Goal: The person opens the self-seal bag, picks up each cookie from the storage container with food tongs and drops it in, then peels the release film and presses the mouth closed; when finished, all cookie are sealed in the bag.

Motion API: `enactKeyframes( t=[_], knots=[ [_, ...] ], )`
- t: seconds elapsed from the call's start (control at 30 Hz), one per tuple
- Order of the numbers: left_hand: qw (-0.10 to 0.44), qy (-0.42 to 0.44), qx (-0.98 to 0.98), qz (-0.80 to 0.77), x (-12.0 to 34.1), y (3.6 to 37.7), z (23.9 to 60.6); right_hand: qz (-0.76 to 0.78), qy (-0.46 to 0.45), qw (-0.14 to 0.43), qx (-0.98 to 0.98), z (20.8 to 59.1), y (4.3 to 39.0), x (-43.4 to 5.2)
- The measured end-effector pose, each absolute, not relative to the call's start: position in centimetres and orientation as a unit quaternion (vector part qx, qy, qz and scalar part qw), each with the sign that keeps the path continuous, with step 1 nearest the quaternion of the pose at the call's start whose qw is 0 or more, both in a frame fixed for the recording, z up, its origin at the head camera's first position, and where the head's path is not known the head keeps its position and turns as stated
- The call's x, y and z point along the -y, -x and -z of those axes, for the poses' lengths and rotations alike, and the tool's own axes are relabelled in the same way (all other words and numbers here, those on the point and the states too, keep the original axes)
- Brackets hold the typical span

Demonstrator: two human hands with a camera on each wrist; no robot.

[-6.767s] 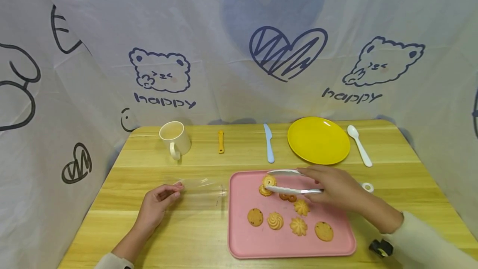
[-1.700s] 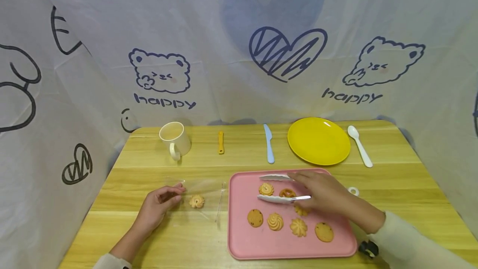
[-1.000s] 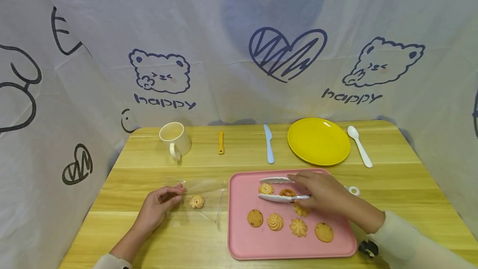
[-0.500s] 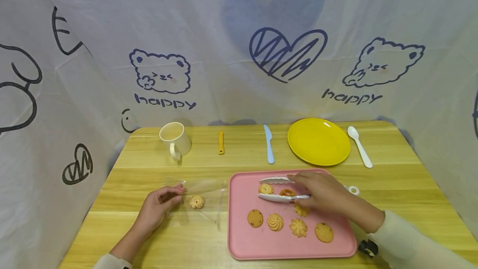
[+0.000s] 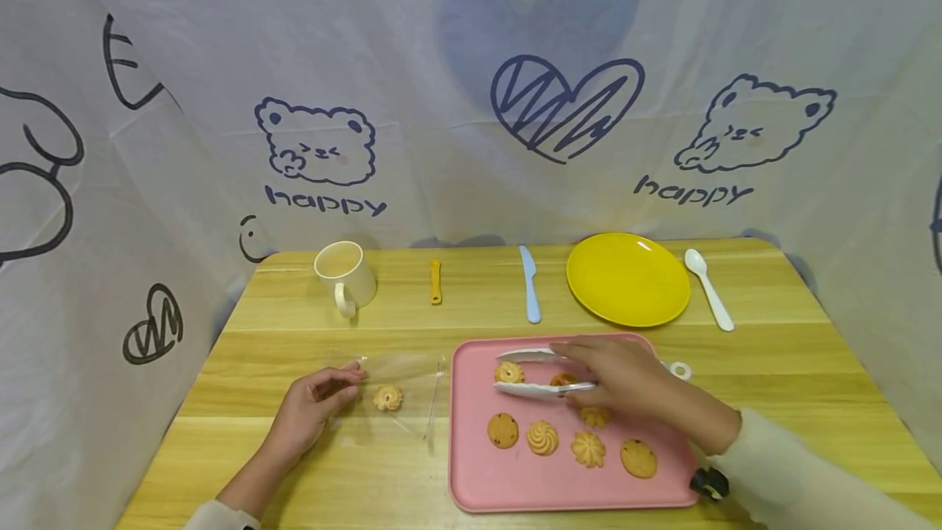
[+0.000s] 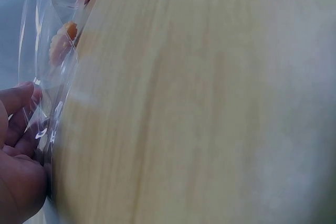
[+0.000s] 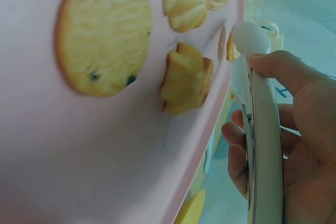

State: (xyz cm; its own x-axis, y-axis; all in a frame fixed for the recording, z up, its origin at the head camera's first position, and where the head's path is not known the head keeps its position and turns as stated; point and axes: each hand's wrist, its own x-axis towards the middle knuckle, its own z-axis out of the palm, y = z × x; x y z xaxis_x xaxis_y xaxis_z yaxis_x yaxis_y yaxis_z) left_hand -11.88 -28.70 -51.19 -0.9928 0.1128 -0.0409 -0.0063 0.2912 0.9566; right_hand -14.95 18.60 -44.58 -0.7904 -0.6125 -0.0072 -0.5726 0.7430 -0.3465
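Note:
At the left of the table, my left hand (image 5: 312,403) pinches the edge of a clear plastic bag (image 5: 412,375); one flower-shaped cookie (image 5: 388,397) lies inside it. In the left wrist view, thumb and fingers (image 6: 18,98) meet at the bag's edge. My right hand (image 5: 625,375) grips white-tipped tongs (image 5: 540,389) over the pink tray (image 5: 471,481). A ring-shaped butter cookie (image 5: 509,372) sits between the tong tips. Behind the lower tong arm is a partly hidden pretzel (image 5: 562,380). The right wrist view shows the thumb along the tongs (image 7: 265,145).
Several other cookies lie on the tray, among them a round chip cookie (image 5: 503,430) and a swirl cookie (image 5: 542,437). Along the back stand or lie a cream mug (image 5: 349,276), a small yellow handle-like piece (image 5: 436,280), a blue knife (image 5: 530,285), a yellow plate (image 5: 625,280) and a white spoon (image 5: 709,289).
Earlier the bag held no cookie; one lies in it now. Within the last half second the tongs have shifted left, and the ring-shaped cookie between their tips moved left too. My left hand stays put.

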Motion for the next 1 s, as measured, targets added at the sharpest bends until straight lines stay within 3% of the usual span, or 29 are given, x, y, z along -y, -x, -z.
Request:
enactKeyframes(
  t=[1.0],
  knots=[
    [0.057, -0.024, -0.808, -0.586, 28.6, 11.9, 51.1, 0.157, 0.41, 0.046, -0.897, 44.1, 15.6, -9.9]
  ],
)
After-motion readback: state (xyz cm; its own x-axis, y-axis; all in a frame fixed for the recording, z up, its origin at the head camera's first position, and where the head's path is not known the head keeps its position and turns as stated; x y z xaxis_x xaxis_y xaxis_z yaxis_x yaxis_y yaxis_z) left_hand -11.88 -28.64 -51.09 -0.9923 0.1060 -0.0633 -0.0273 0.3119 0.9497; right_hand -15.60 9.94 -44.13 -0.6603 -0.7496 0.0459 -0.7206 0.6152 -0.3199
